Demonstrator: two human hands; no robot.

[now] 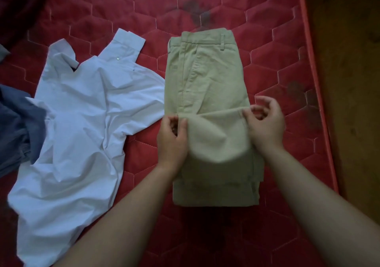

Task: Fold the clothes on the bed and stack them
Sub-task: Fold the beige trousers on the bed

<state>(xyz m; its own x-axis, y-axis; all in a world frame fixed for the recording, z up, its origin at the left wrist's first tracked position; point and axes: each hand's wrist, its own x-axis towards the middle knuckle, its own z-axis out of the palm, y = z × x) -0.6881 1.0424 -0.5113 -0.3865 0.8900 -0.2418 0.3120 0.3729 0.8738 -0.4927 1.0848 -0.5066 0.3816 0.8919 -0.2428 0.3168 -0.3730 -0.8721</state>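
Three garments lie on the red quilted mattress [277, 46], counted from the left. At the left edge one dark blue garment [16, 127] sits crumpled and partly out of view. Touching it, one white shirt [82, 127] is spread loosely, unfolded, its collar and one cuffed sleeve toward the far side. Just beside the shirt lies one pair of khaki trousers [207, 77], folded into a long rectangle with the waistband at the far end and a raised fold of cloth across the middle. Two bare hands meet that fold. The left hand [172, 137] has its fingers curled closed, pinching the left end of the fold. The right hand [265, 123] is half curled at the right end, fingertips on the cloth; whether it grips the fabric cannot be told. Past the mattress edge on the right runs a strip of brown floor [349, 102].
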